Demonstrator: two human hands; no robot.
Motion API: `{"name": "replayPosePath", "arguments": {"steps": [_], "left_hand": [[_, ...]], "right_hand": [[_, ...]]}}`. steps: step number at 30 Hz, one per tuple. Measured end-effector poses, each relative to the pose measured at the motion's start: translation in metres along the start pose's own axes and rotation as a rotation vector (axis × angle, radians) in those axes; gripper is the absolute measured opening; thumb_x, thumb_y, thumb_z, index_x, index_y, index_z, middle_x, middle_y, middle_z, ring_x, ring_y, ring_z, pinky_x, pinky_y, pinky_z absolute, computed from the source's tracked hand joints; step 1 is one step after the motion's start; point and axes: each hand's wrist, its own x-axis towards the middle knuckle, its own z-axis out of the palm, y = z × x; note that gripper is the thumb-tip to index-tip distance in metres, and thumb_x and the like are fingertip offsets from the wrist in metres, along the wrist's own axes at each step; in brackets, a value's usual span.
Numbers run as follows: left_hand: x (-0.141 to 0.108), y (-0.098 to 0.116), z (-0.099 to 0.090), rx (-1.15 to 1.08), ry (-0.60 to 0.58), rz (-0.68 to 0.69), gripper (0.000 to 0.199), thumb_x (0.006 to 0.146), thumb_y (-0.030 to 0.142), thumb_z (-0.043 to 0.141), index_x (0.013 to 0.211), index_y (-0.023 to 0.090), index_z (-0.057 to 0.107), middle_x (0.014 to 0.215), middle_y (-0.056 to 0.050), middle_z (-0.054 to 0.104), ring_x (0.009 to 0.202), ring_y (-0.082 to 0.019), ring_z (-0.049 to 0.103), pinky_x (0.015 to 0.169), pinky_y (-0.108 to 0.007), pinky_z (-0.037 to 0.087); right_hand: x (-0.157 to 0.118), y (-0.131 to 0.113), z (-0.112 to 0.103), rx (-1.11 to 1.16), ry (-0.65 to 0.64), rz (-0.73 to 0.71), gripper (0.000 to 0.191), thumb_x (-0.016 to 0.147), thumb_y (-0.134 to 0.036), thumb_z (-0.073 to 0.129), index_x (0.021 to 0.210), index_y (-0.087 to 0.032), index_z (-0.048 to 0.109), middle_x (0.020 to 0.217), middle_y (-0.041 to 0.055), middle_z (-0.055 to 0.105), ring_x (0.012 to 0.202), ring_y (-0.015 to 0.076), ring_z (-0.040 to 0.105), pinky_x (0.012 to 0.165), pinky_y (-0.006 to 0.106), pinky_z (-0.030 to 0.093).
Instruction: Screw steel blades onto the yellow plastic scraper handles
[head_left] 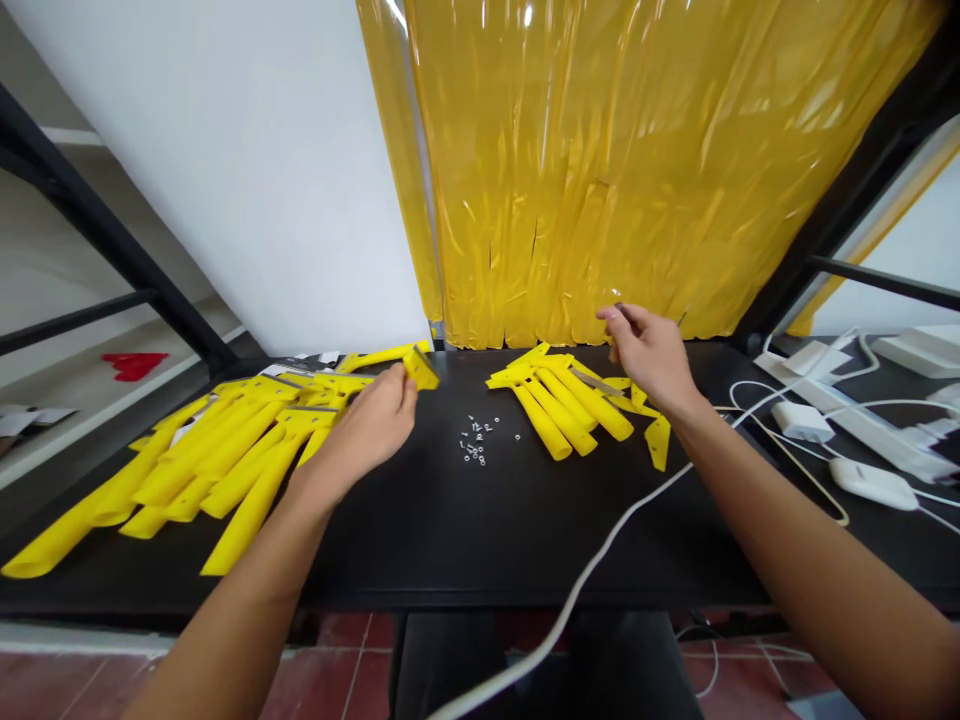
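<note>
- Left hand point(379, 425): fingers closed on a yellow plastic piece with a grey edge point(424, 368), held above the far middle of the black counter point(450, 540)
- Right hand point(652, 355): fingers curled inward beside something small and dark; cannot tell whether they grip it
- Yellow tubular plastic parts point(240, 440) piled left; more yellow plastic tubes point(604, 412) right of centre
- Small silvery screws and nuts point(479, 437) scattered between the two piles

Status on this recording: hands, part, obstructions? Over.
Left hand gripping yellow part. Right hand raised near a yellow pile, grip unclear. Small loose hardware on black tabletop. White cable passing behind right forearm.
</note>
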Motion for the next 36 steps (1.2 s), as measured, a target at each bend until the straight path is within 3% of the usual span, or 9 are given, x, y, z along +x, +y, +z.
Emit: {"name": "replayPosePath", "arguments": {"steps": [3, 5, 7, 9, 12, 15, 36], "left_hand": [[0.023, 0.015, 0.001, -0.581, -0.322, 0.003, 0.022, 0.098, 0.037, 0.042, 0.086, 0.020, 0.049, 0.079, -0.004, 0.055, 0.065, -0.016, 0.055, 0.060, -0.031, 0.045], [0.033, 0.023, 0.006, -0.860, -0.494, -0.001, 0.020, 0.095, 0.036, 0.051, 0.085, 0.019, 0.050, 0.078, -0.002, 0.054, 0.061, -0.012, 0.052, 0.054, -0.027, 0.041], [0.037, 0.030, 0.012, -1.014, -0.584, -0.018, 0.017, 0.090, 0.032, 0.061, 0.085, 0.019, 0.052, 0.076, -0.001, 0.052, 0.058, -0.010, 0.049, 0.050, -0.025, 0.036], [0.035, 0.033, 0.018, -1.108, -0.635, -0.047, 0.017, 0.087, 0.030, 0.066, 0.087, 0.018, 0.054, 0.076, 0.000, 0.051, 0.057, -0.009, 0.048, 0.048, -0.024, 0.033], [0.029, 0.035, 0.023, -1.201, -0.671, -0.090, 0.019, 0.087, 0.030, 0.067, 0.087, 0.016, 0.055, 0.076, 0.000, 0.051, 0.058, -0.008, 0.048, 0.047, -0.022, 0.033], [0.024, 0.035, 0.024, -1.244, -0.683, -0.130, 0.020, 0.088, 0.031, 0.066, 0.084, 0.015, 0.054, 0.077, -0.001, 0.051, 0.057, -0.007, 0.047, 0.046, -0.021, 0.032], [0.017, 0.039, 0.027, -1.184, -0.655, -0.143, 0.020, 0.088, 0.030, 0.065, 0.081, 0.015, 0.053, 0.070, 0.001, 0.049, 0.057, -0.008, 0.046, 0.047, -0.023, 0.032]], "right_hand": [[-0.010, -0.022, 0.000, 0.189, 0.037, -0.132, 0.035, 0.096, -0.049, 0.052, 0.096, -0.020, 0.072, 0.094, 0.0062, 0.069, 0.079, 0.0168, 0.062, 0.071, 0.029, 0.047], [-0.019, -0.038, 0.002, 0.390, -0.052, -0.106, 0.030, 0.095, -0.047, 0.056, 0.099, -0.021, 0.070, 0.090, 0.0043, 0.068, 0.070, 0.0136, 0.059, 0.064, 0.027, 0.047], [-0.029, -0.052, 0.006, 0.587, -0.145, -0.066, 0.027, 0.097, -0.045, 0.054, 0.101, -0.021, 0.067, 0.086, 0.0025, 0.066, 0.063, 0.0113, 0.057, 0.058, 0.026, 0.047], [-0.039, -0.061, 0.011, 0.699, -0.197, -0.095, 0.022, 0.098, -0.040, 0.055, 0.100, -0.021, 0.066, 0.087, 0.0020, 0.066, 0.066, 0.0112, 0.060, 0.064, 0.027, 0.051], [-0.050, -0.068, 0.016, 0.726, -0.234, -0.174, 0.017, 0.099, -0.035, 0.053, 0.100, -0.022, 0.065, 0.088, 0.0013, 0.065, 0.071, 0.0114, 0.063, 0.070, 0.028, 0.054], [-0.055, -0.071, 0.017, 0.697, -0.180, -0.237, 0.016, 0.100, -0.033, 0.051, 0.099, -0.023, 0.064, 0.088, 0.0018, 0.065, 0.072, 0.0123, 0.063, 0.072, 0.030, 0.055], [-0.060, -0.066, 0.022, 0.539, -0.272, -0.367, 0.014, 0.100, -0.024, 0.050, 0.104, -0.024, 0.064, 0.092, 0.0042, 0.064, 0.081, 0.0174, 0.065, 0.079, 0.038, 0.053]]}}
